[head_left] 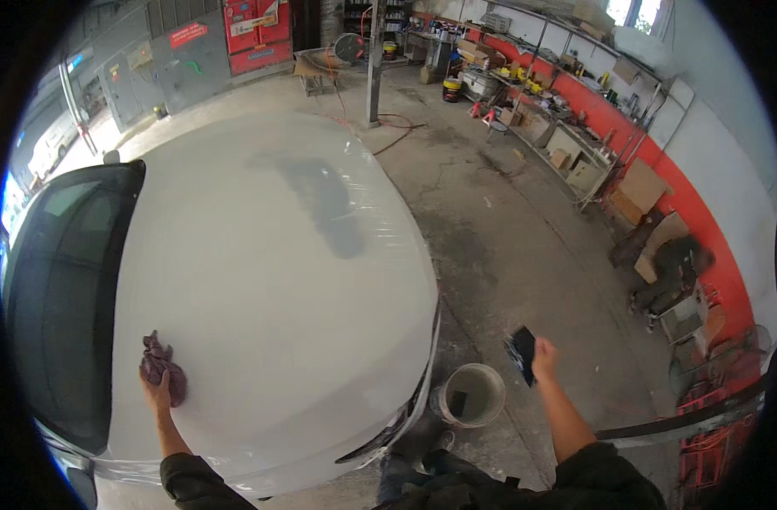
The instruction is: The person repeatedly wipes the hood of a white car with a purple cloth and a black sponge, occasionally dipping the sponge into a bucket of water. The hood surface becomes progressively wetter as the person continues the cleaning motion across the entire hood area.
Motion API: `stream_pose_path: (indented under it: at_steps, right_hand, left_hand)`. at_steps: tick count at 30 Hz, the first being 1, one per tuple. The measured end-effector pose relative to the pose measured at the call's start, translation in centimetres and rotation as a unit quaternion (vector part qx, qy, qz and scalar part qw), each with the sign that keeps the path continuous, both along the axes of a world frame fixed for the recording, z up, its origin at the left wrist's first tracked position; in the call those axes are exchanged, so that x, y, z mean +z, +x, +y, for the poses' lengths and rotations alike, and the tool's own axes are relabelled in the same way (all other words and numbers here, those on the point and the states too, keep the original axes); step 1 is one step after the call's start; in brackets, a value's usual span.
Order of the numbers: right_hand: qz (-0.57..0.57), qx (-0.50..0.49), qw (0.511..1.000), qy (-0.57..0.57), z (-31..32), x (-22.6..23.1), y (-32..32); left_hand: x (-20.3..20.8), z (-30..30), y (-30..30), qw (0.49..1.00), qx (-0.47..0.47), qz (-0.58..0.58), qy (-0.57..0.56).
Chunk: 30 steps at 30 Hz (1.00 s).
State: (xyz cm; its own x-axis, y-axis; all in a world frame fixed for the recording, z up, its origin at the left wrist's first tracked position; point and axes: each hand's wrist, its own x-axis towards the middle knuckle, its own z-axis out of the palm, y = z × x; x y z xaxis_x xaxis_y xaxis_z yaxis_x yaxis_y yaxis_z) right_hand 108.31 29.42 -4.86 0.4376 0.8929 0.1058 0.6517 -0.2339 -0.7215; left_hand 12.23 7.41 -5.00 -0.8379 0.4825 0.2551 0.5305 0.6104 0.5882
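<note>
On the white car hood [269, 280], near the windshield, my left hand [155, 393] is closed around a bunched maroon rag [164, 374] that rests on the paint. Out to the right, off the car, my right hand [544, 357] grips a thin black sheet [521, 350] with a wet sheen, which looks like sandpaper. Below and left of that hand stands a whitish bucket [500, 399] beside the front bumper. It has a dark square piece [459, 404] inside. A dull grey patch [324, 204] marks the far part of the hood.
The car's windshield [65, 229] is at the left. A metal post [375, 68] rises beyond the car, with a hose [401, 123] on the floor near it. Cluttered workbenches [541, 127] line the red-and-white wall. Another person [673, 268] bends over at the right.
</note>
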Motion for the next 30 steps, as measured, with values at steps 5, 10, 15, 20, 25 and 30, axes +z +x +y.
stream_pose_path:
  at_steps: [5, 10, 15, 20, 25, 30]
  right_hand:
    - [-0.049, -0.147, 0.987, -0.03, -9.0, -0.7, 13.5]
    - [0.167, -0.2, 0.965, 0.009, -12.0, -2.5, 14.9]
    - [0.363, -0.147, 0.92, 0.003, -9.5, 1.3, 10.2]
    - [0.494, -0.112, 0.862, -0.003, -7.9, 0.1, 15.0]
    - [0.547, -0.079, 0.833, -0.036, -6.0, -0.9, 25.9]
    - [0.532, -0.135, 0.815, -0.186, -4.8, -0.4, 27.1]
  left_hand:
    - [2.6, 6.9, 7.6, 0.986, 0.079, -0.011, -0.145]
    - [2.7, 15.3, 6.9, 0.968, -0.137, -0.181, 0.11]
    - [4.3, 25.8, 15.7, 0.892, -0.26, -0.29, 0.231]
    - [3.0, 27.6, 25.5, 0.935, -0.325, 0.14, 0.026]
    - [-2.0, 19.8, 46.9, 0.94, -0.213, 0.109, -0.243]
    - [-1.8, 15.1, 59.2, 0.924, -0.251, 0.11, -0.266]
